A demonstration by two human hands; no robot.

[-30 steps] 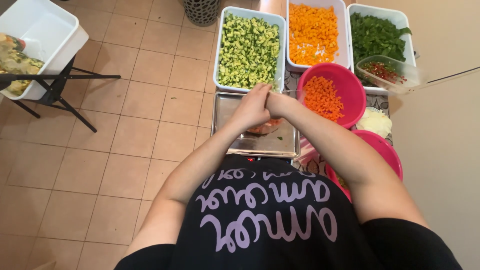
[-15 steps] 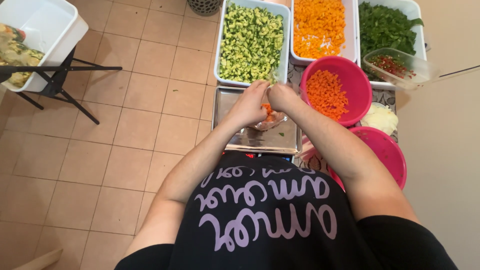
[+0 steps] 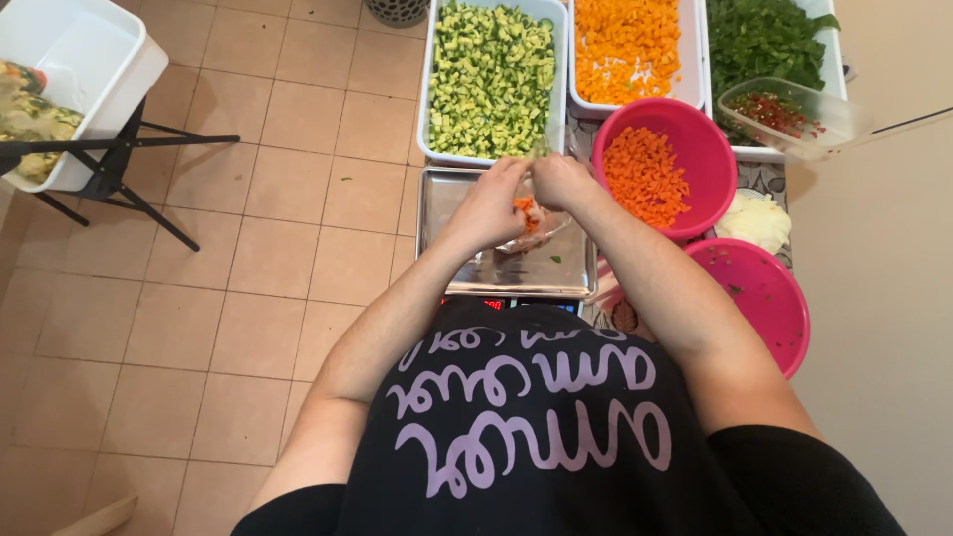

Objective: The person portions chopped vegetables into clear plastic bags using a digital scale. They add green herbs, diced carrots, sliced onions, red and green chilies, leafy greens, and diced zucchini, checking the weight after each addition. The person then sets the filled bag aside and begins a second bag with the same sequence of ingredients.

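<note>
Both my hands meet over a shiny metal tray that rests on a scale. My left hand and my right hand pinch the top of a small clear plastic bag between them. The bag holds orange diced carrot and some pale pieces, and its bottom rests on the tray. A white tub of diced green cucumber stands just beyond my fingers. To the right of my right hand is a pink bowl of diced carrot.
At the back stand a white tub of orange dice, a tub of leafy greens and a clear tub of chopped red chilli. Pale onion pieces and a second pink bowl lie right. A white tub on a black stand is far left on tiled floor.
My hands were pressed together over the tray; they have parted a little, and the bag with its orange pieces now shows between them.
</note>
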